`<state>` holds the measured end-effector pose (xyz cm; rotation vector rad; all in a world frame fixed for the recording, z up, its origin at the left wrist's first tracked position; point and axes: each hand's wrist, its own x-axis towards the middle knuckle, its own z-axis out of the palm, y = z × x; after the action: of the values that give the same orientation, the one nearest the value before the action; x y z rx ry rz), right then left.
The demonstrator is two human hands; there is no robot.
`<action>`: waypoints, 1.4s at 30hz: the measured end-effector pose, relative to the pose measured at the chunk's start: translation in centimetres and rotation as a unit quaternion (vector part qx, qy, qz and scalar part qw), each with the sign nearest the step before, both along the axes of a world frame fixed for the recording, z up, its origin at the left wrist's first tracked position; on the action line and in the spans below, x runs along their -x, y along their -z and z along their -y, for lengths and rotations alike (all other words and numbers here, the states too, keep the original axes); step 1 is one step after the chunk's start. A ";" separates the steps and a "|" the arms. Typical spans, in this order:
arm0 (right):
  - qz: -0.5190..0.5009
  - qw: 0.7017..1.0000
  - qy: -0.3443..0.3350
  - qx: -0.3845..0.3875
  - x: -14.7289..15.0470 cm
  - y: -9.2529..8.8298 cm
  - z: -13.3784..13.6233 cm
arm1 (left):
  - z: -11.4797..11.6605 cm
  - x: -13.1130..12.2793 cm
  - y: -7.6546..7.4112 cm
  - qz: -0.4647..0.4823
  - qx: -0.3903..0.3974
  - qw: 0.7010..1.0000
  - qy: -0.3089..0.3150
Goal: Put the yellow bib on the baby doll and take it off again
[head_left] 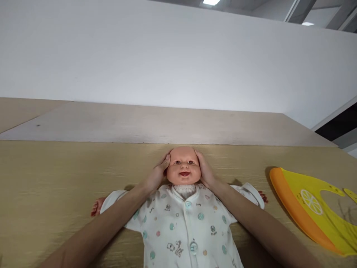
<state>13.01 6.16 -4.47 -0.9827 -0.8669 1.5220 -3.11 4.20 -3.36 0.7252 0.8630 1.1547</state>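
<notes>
A baby doll (184, 175) lies face up on the wooden table (55, 178), its head towards the far side. It wears a white patterned romper (178, 219) with buttons down the front. My left hand (158, 172) is cupped against the left side of the doll's head, thumb near its temple. On the other side, my right hand (205, 169) presses along the cheek and ear. The fingers of both hands curl partly behind the head, where they are hidden. The doll's arms stretch out to either side beneath my forearms.
A yellow bib (302, 186) with an orange edge and a citrus-slice print lies to the right. Beyond the table's far edge is a pale board (156, 123), and a white wall (167, 56) rises behind it.
</notes>
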 end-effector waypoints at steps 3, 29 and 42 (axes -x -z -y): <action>-0.021 1.000 0.010 0.011 -0.2 0.2 0.1 | 0.0 0.1 0.1 -0.026 -0.032 0.999 -0.011; 0.026 0.999 0.001 -0.038 -1.1 0.3 0.0 | 0.5 0.7 -0.4 -0.064 -0.048 0.997 -0.004; 0.273 0.943 0.085 -0.173 -6.7 -2.2 4.9 | 2.6 2.2 -2.3 -0.242 -0.188 0.940 -0.148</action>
<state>19.75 1.26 -2.31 -1.1968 -1.3489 0.9101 -5.30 1.60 -1.07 1.2613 1.2063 1.4607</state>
